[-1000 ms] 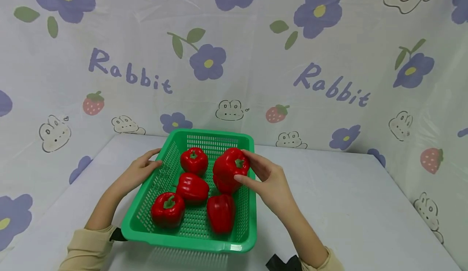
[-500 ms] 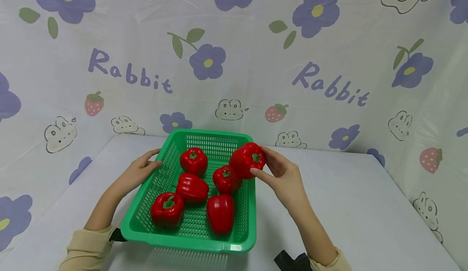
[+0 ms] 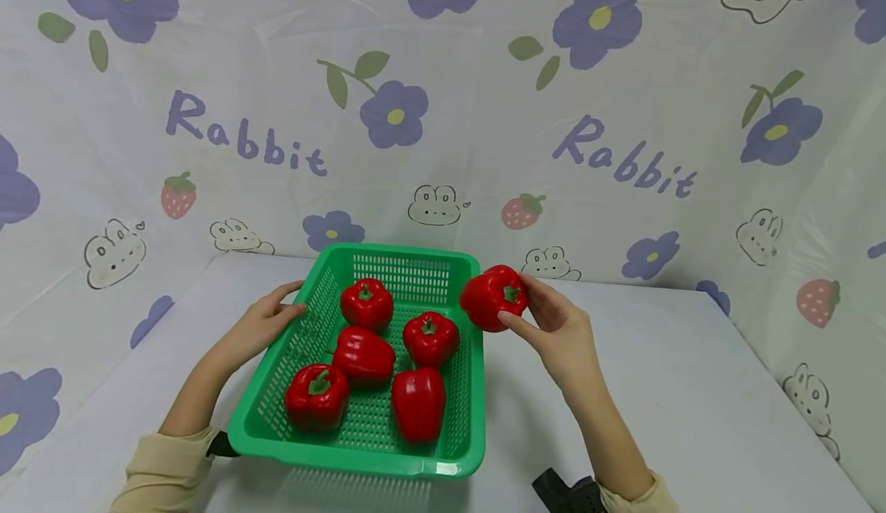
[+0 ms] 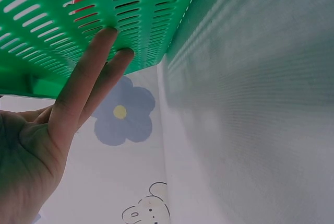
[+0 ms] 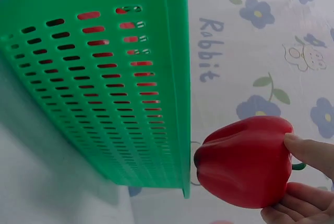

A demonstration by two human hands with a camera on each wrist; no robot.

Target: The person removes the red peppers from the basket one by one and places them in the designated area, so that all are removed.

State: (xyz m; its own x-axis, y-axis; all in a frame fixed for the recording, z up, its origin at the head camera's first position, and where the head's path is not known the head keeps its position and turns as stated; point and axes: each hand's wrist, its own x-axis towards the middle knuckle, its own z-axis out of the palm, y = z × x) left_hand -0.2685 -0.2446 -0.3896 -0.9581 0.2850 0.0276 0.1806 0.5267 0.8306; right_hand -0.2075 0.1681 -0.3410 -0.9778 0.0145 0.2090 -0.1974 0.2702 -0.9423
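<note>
A red bell pepper (image 3: 494,298) with a green stem is in my right hand (image 3: 564,340), which pinches its stem end between thumb and fingers. The pepper hangs over the right rim of a green plastic basket (image 3: 360,464); the right wrist view shows it beside the perforated wall, above rim height. My left hand (image 3: 259,328) holds the basket's left side, thumb at the rim. From below, in the left wrist view, two straight fingers (image 4: 86,78) lie against the outside of the slotted wall. Several more red bell peppers lie in the basket, among them one on its side (image 3: 363,357).
The basket stands on a white table (image 3: 664,390) that stretches out to the right. Behind it hangs a pale curtain (image 3: 477,113) printed with flowers, rabbits and lettering. A black strap (image 3: 564,490) is on the right wrist.
My right hand has carried its pepper from inside the basket up and to the right, past the rim, uncovering another pepper beneath. The left hand and the basket have stayed put.
</note>
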